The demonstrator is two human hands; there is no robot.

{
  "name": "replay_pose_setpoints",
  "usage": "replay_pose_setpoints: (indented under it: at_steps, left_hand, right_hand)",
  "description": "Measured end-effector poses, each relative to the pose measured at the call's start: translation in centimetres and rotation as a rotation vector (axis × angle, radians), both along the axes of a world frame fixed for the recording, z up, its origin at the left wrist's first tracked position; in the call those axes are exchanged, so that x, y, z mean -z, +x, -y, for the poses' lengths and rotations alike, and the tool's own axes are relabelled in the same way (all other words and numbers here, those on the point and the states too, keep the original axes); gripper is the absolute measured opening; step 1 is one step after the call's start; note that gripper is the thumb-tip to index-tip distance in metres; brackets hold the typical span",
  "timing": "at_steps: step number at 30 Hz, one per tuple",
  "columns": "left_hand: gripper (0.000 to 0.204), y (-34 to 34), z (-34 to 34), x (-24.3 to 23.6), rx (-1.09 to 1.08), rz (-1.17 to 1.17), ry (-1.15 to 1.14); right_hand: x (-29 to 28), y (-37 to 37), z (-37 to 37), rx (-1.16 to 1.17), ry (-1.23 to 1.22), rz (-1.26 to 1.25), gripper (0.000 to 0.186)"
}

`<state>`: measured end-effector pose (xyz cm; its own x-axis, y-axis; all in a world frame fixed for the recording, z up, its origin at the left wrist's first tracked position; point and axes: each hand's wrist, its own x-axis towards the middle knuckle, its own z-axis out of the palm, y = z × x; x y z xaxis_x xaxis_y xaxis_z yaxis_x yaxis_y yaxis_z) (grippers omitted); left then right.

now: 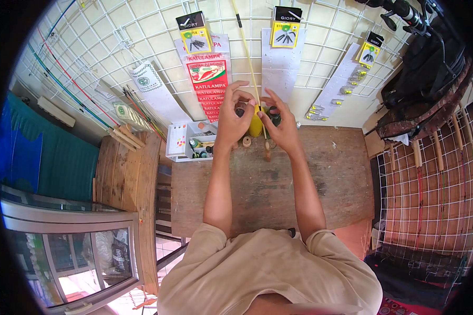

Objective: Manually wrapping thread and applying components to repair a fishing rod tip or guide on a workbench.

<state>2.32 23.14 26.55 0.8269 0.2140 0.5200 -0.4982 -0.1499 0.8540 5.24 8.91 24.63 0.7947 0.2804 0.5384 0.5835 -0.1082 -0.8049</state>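
Observation:
Both my hands are raised over the far edge of the wooden table, around a thin yellow fishing rod (248, 52). My left hand (235, 116) has its thumb and fingertips pinched together at the rod. On the other side, my right hand (280, 126) is curled, its thumb against the rod by a dark band. The rod slants up and away past the wall grid, and its wooden handle (268, 152) points down at the table. Behind my hands stands a yellow container (255, 127), partly covered by them. A small wooden piece (246, 141) sits near it.
A white organizer box (180, 140) with small bottles stands at the left of the wooden table (310, 184). Packets (286, 31) hang on the white wire grid (326, 21). More rods (73, 79) lean at the left; a black bag (425, 73) hangs right.

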Motion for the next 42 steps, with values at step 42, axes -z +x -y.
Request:
replay_pose_setpoints:
  at_steps: [42]
  left_hand:
    - [0.03, 0.0, 1.9, -1.6, -0.01, -0.006, 0.203]
  right_hand:
    - [-0.7, 0.7, 2.5, 0.035, 0.094, -0.367, 0.017]
